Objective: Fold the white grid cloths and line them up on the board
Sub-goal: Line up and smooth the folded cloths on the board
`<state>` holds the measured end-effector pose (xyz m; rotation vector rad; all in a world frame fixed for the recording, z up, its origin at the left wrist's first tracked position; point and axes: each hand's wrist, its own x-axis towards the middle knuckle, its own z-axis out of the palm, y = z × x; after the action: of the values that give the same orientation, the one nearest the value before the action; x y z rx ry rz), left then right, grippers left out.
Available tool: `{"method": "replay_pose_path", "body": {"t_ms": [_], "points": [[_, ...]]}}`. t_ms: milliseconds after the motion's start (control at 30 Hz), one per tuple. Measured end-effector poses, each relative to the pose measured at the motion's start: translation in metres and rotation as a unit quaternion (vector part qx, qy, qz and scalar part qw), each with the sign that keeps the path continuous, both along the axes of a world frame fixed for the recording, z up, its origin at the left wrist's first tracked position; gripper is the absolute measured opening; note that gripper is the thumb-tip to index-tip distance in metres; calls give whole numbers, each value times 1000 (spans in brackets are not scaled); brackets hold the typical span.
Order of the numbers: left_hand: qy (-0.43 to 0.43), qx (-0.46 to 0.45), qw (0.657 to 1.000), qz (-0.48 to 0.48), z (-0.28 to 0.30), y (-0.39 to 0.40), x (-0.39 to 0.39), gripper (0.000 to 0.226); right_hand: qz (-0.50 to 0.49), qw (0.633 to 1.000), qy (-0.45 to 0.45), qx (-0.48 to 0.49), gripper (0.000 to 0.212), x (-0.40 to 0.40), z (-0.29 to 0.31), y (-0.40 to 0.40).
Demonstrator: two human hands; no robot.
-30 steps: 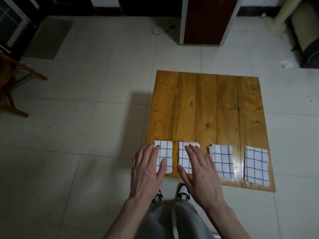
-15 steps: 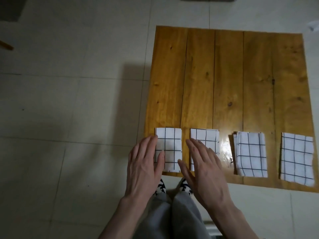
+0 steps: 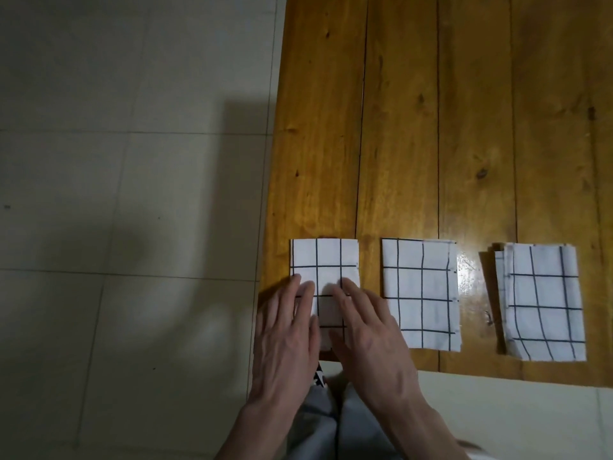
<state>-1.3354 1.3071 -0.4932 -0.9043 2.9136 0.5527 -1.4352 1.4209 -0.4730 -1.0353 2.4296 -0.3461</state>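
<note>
Both hands lie flat on the first cloth (image 3: 325, 260) at the near left corner of the board (image 3: 431, 127). The left hand (image 3: 285, 336) and right hand (image 3: 368, 340) have straight fingers and grip nothing; they press, likely to keep the folds flat. Just beside it lies a second cloth (image 3: 419, 293), then a third (image 3: 544, 300), in a row along the near edge so they line up.
</note>
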Motion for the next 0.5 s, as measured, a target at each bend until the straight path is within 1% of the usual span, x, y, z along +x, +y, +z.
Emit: {"method": "replay_pose_path", "body": {"t_ms": [100,233,367,500], "points": [[-9,-15,1000,-4,-6,0,2,51,3,999,36,-9,91,4,-6,-3],[-5,-28,1000,-7,-8,-6,3,50,10,998,44,-32,88,5,-9,-9],[-8,-26,999,-20,-11,-11,1,53,4,999,27,-32,83,3,-12,-12],[-7,-25,1000,-14,-10,-11,-1,60,-6,999,6,-52,78,6,-14,-12]]}}
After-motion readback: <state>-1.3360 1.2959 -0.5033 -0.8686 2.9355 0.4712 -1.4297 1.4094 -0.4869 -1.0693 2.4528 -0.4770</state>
